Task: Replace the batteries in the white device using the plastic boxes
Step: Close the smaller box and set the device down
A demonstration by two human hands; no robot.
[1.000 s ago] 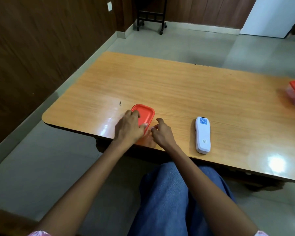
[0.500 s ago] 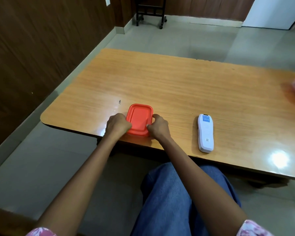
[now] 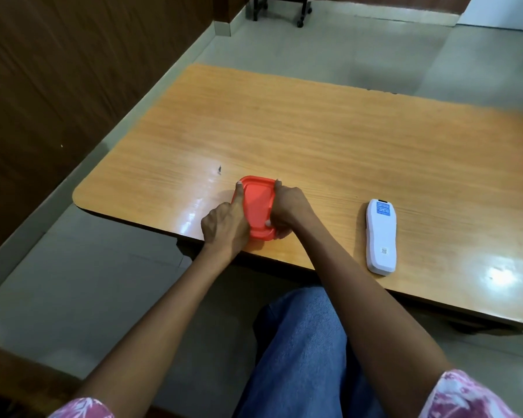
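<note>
Now, from the head view, a plastic box with a red lid is seen near the front edge of the wooden surface, and it is gripped from both sides. The left hand is pressed against the box's left side, its grip curled closed at the near corner while one finger is stretched forward along the lid's left edge. The right hand is wrapped over the right side: fingers are hooked at the far right corner, the thumb is laid on the lid near the front, so that grip is closed on the box too. The lid is on; whether it is sealed cannot be told. The white device is lying flat on the surface to the right of the box, apart from both hands, with a blue label at its far end and a small code mark near its close end. Blue jeans are seen below the surface's edge, and patterned pink sleeves at the bottom corners.
</note>
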